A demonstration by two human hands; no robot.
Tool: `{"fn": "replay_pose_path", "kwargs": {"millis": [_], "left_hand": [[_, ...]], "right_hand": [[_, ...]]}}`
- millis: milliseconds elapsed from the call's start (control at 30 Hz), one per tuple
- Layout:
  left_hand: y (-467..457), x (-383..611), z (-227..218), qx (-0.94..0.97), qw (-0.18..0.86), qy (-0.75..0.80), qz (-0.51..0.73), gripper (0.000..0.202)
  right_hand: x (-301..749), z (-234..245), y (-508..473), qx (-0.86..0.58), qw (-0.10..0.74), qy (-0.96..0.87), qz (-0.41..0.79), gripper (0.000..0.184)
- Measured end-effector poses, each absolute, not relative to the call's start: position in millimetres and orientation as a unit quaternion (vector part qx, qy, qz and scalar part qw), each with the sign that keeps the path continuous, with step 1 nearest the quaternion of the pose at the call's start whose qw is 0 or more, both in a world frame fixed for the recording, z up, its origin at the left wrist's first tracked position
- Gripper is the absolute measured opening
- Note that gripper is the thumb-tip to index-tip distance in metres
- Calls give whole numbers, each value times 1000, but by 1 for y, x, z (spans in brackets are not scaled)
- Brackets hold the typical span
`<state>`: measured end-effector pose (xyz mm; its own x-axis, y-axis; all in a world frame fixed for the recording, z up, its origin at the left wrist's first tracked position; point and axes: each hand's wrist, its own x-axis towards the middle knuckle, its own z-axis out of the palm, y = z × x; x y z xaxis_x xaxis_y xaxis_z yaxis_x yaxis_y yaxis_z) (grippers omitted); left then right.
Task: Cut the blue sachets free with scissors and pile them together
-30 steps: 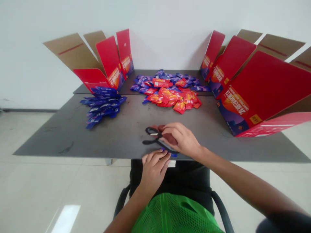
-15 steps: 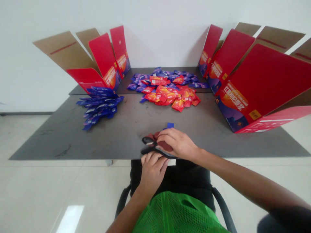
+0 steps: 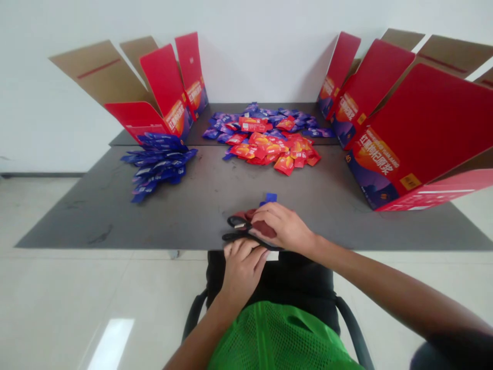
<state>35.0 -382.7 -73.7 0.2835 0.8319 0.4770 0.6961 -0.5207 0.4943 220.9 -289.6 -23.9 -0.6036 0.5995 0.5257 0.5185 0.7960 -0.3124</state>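
Note:
A reddish-brown, cloth-like piece with black looped edging (image 3: 265, 240) and a small light metallic bit lies at the table's front edge; I cannot make out its exact kind. My right hand (image 3: 287, 228) curls over its right part, fingers bent against it. My left hand (image 3: 243, 267) grips its near edge from below, fingers together and bent, with the fingertips partly hidden. Just beyond the right hand, the end of a blue packet (image 3: 270, 197) pokes out. Something small and white (image 3: 273, 255) shows at the table edge beside the left fingers.
Blue packets (image 3: 159, 162) are stacked in a fan at left on the grey table (image 3: 208, 205). Red packets (image 3: 269, 149) lie heaped in the middle, with purple packets (image 3: 223, 126) behind. Open red cartons stand at left (image 3: 154, 115) and right (image 3: 381, 169).
Both hands stay on the cloth-like piece in almost the same place. Its black loops have spread a little further apart. The whole view has shifted slightly.

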Motion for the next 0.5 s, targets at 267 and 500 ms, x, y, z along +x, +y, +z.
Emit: {"fn": "replay_pose_path", "kwargs": {"millis": [267,500], "left_hand": [[-384,35,-72,797,97,465,373,26],[-382,35,-72,798,87,473,364,21]], "right_hand": [[238,-4,-256,-386,347,-855,5,21],[224,-31,-281,-349,316,-880,56,21]]}}
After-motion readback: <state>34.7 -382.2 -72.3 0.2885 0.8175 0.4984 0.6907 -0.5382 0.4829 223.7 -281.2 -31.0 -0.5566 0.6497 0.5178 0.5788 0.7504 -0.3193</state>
